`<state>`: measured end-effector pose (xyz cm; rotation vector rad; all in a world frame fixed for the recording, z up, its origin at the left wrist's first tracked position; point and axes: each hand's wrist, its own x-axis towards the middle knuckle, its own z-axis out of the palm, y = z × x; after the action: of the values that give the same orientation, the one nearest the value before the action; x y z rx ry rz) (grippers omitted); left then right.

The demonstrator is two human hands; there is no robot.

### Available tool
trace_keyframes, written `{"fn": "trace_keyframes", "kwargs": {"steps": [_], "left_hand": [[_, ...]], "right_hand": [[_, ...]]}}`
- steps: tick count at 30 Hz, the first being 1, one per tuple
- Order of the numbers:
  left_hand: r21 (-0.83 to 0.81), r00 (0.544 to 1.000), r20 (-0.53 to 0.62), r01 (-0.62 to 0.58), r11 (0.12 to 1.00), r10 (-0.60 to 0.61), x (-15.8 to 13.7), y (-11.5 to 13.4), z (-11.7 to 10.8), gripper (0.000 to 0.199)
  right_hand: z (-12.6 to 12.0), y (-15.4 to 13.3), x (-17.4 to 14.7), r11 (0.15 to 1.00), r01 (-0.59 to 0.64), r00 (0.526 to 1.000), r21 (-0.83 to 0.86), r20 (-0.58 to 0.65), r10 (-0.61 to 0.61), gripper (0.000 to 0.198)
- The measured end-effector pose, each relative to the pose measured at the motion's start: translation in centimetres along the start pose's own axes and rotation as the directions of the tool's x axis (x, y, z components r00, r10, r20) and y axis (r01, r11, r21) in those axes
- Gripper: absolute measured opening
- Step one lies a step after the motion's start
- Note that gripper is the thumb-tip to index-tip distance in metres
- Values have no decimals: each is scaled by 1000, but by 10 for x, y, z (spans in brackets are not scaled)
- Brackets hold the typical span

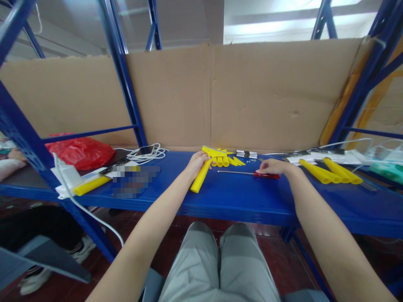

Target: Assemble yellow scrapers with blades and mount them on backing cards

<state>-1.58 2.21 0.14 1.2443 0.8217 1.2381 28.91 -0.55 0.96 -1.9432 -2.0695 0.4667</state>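
Note:
My left hand (199, 162) is closed around a yellow plastic tube (200, 178), which slants toward the front edge of the blue shelf. Just beyond that hand lies a cluster of yellow tubes (223, 161), with flat pointed yellow pieces (237, 161) beside them. On the right, my right hand (271, 166) has its fingers closed at the red handle of a screwdriver (267, 176). The screwdriver lies along the shelf, its metal shaft pointing left. Tiny pale parts (251, 161), too small to name, lie behind it.
More yellow tubes (341, 173) lie at the right. Small black-and-white pieces (246, 154) sit by the cardboard panel (270, 96). A coiled white cable (147, 154), red plastic bag (80, 151) and another yellow tube (92, 185) are at left. Blue uprights (121, 67) frame the shelf.

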Motion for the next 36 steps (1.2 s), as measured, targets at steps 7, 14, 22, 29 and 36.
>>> {"fn": "trace_keyframes", "kwargs": {"steps": [7, 14, 22, 29, 36], "left_hand": [[154, 991, -132, 54, 987, -33, -2, -4, 5, 20], [199, 990, -137, 35, 979, -8, -4, -5, 10, 23], [213, 996, -89, 21, 977, -2, -3, -10, 8, 24], [248, 999, 29, 27, 968, -35, -4, -13, 9, 25], [281, 994, 99, 7, 960, -36, -5, -16, 11, 20]], "right_hand": [[7, -11, -2, 999, 54, 998, 6, 45, -54, 40], [16, -15, 3, 985, 167, 982, -34, 94, -163, 27], [9, 8, 10, 972, 230, 968, 51, -119, -223, 20], [6, -2, 6, 920, 334, 925, 205, -261, -277, 20], [7, -9, 3, 931, 334, 915, 149, -287, -283, 16]]}}
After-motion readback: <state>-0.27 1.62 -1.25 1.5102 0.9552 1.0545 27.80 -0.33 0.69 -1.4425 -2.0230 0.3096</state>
